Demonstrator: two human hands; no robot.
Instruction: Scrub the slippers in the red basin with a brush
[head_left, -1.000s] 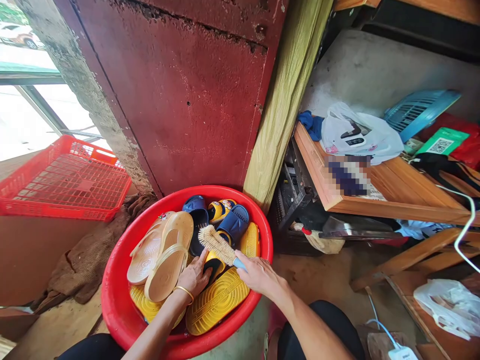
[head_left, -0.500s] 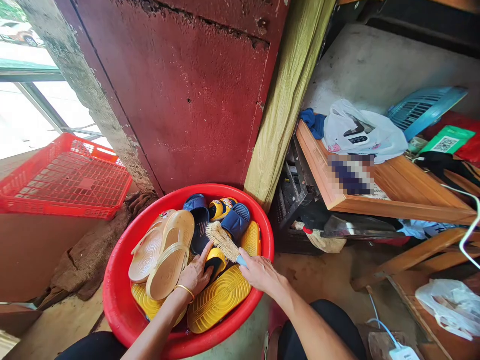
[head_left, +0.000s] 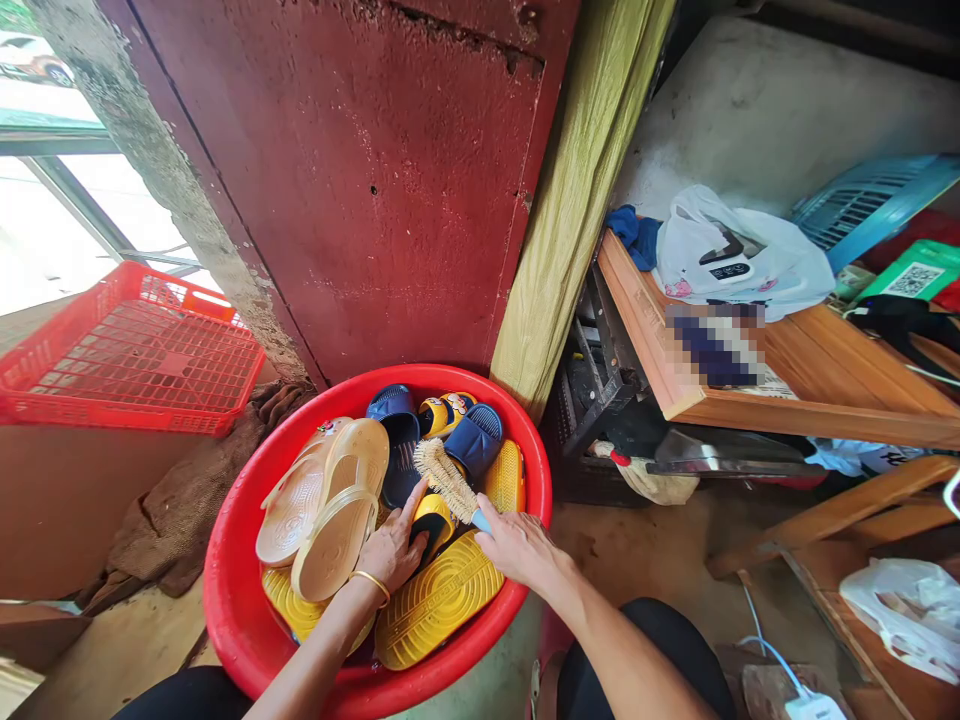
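A red basin [head_left: 225,560] holds several sandals and slippers. My right hand [head_left: 514,545] is closed round the blue handle of a brush [head_left: 444,478], whose pale bristles lie over the slippers near the basin's middle. My left hand [head_left: 394,550] grips a small yellow and black slipper [head_left: 435,522] just below the bristles, index finger stretched toward the brush. Beige sandals [head_left: 334,550] lie left of it, with dark blue slippers [head_left: 474,440] above. A yellow slipper [head_left: 439,600] rests sole up under my hands.
A red plastic crate [head_left: 165,365] stands at the left, above a brown cloth [head_left: 161,520]. A maroon door [head_left: 375,200] rises behind the basin. At the right, a wooden table [head_left: 795,415] bears a white plastic bag [head_left: 742,260] and a blue fan [head_left: 862,210].
The view has shifted slightly, so the table and its items sit a little further right. Both hands, the brush and the slippers keep nearly the same places.
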